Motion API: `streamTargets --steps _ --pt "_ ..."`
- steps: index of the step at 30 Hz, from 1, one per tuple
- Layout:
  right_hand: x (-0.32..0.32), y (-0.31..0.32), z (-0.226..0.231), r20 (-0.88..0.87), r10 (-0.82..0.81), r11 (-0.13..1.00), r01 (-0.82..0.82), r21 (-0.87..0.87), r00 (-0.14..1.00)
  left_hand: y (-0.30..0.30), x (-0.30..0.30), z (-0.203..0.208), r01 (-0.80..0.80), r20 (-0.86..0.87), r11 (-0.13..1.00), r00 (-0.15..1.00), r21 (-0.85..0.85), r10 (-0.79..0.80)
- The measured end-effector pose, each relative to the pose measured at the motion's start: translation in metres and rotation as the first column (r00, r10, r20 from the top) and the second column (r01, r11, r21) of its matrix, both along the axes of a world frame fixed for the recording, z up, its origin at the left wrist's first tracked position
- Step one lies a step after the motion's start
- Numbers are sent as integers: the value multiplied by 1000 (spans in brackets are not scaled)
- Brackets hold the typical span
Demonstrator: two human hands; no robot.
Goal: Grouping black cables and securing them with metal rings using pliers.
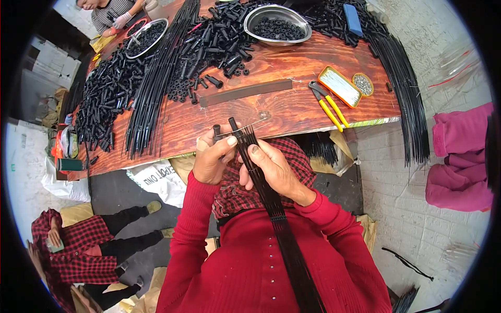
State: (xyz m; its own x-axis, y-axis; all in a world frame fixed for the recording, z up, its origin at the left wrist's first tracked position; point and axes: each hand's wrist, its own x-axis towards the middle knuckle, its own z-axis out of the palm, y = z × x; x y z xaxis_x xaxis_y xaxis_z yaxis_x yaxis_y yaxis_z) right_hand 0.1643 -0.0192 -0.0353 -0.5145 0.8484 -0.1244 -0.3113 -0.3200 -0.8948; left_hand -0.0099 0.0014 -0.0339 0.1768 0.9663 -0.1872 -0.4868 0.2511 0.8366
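Observation:
In the middle, in front of my chest, a bundle of thin black rods [279, 219] slants from between my hands down over my red sweater. My right hand [274, 169] is closed round its upper part, thumb pressed on the rods. My left hand [213, 156] is closed beside it, thumb and fingers pinching a short black tube [233, 124]. A second black tube [217, 130] stands up at the left hand's fingers. A fine wire [253, 124] stretches from there to the right, above the rod tips. My left fingertips are partly hidden.
The reddish wooden table [292, 112] holds heaps of black tubes [104, 94], long black rods [156, 88], a metal bowl [277, 43], a dark strip [245, 93], yellow-handled pliers [330, 107] and a tin of pins [340, 86]. A person [112, 15] sits far left; another [73, 235] stands left.

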Motion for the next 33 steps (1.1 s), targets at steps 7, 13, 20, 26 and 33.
streamTargets --steps 7,13,20,26,33 --pt "-1 -2 -2 -12 22 1000 -21 22 1000 0 -2 -5 14 73 1000 997 14 -15" --pt "-1 -1 -3 24 4 999 -5 47 1000 1 0 -8 0 93 1000 996 -3 0" --pt "3 0 -6 -9 19 999 -18 27 1000 3 0 -12 24 116 1000 993 2 -24" --pt "8 3 -1 -121 82 994 -90 -65 989 -2 4 -3 51 152 999 987 14 -53" --pt "4 8 6 -213 30 996 -46 -71 977 -1 -1 1 47 26 998 999 -42 -46"
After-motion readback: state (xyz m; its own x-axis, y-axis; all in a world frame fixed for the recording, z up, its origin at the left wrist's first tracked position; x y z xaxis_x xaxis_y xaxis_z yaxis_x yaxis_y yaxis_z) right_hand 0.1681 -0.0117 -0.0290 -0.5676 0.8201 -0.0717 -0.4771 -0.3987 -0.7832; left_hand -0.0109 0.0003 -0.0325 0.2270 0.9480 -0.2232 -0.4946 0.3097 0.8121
